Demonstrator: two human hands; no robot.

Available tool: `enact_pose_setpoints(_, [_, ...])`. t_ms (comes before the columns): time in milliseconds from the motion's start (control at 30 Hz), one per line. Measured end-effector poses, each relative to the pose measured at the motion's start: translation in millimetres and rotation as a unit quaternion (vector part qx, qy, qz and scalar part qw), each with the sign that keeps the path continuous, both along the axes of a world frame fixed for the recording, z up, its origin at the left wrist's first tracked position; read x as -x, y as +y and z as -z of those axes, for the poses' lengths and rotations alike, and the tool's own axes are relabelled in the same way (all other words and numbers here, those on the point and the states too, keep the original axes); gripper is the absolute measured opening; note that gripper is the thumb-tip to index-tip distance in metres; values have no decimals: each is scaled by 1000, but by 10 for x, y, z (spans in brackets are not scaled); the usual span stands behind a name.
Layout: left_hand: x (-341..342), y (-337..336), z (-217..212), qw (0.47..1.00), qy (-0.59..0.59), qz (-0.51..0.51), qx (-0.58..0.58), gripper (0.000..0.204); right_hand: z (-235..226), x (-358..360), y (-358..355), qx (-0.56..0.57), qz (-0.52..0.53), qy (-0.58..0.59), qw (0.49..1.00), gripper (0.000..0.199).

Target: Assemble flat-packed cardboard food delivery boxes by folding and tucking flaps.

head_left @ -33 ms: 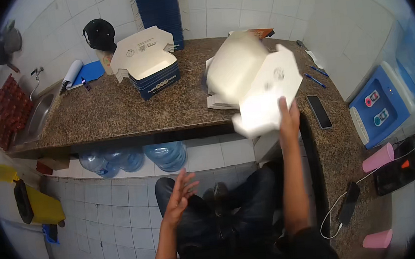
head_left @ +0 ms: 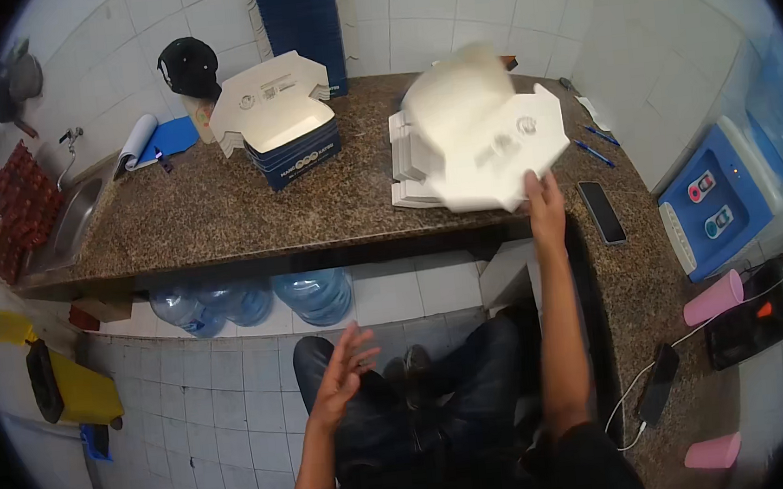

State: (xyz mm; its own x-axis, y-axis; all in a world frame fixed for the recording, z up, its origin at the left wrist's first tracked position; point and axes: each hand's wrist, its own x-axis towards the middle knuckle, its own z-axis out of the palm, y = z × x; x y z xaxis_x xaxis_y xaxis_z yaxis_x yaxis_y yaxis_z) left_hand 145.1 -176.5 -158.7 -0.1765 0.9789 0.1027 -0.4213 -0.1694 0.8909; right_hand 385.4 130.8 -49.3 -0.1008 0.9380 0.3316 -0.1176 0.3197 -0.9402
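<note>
Head view shows the right hand [head_left: 547, 208] right of the centre, its thumb and fingers pinched on the lower right edge of a white carton [head_left: 512, 155]; part of the grip is hidden. The carton is tilted and spread out, its upper part blurred, in the upper right of the frame. It overlaps a pile of pale cartons [head_left: 409, 154] just to its left; whether the two touch, I cannot tell. Low in the middle, the left hand [head_left: 340, 379] hangs above the person's dark trousers [head_left: 463, 373], fingers loosely spread and slightly curled, with nothing in them.

Left of the pile, in the upper middle, a navy box [head_left: 299, 162] with a cream inside and raised flaps stands on the speckled counter [head_left: 193, 211]. Behind it, at the top edge, rises a tall dark blue stack [head_left: 300, 29]. Farther left are a black cap [head_left: 189, 68], a white pad [head_left: 138, 138] and a blue sheet [head_left: 173, 135].

Right of the carton lie a blue pen [head_left: 594, 153] and, below it, a dark phone [head_left: 602, 211]. At the right side stands a blue and white water dispenser [head_left: 718, 197], with a pink cup [head_left: 713, 298] below it. Large blue water bottles [head_left: 312, 298] sit under the counter, left of centre.
</note>
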Motion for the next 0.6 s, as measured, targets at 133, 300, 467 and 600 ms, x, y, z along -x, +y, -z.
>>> enact_pose_setpoints(133, [-96,-49,81,994,72,71,50,83,257,-128,746,-292,4,-453,842,52])
enact_pose_setpoints(300, [-151,-168,103,988,104,81,86,71,102,-157,1055,-152,-173,-513,827,53])
enact_pose_setpoints(467, [-87,-187,152,986,90,93,105,65,-49,-148,1399,62,-272,-458,844,50])
enact_pose_setpoints(600, [-76,-189,123,986,82,86,115,64,-148,-67,1393,22,-270,-480,835,34])
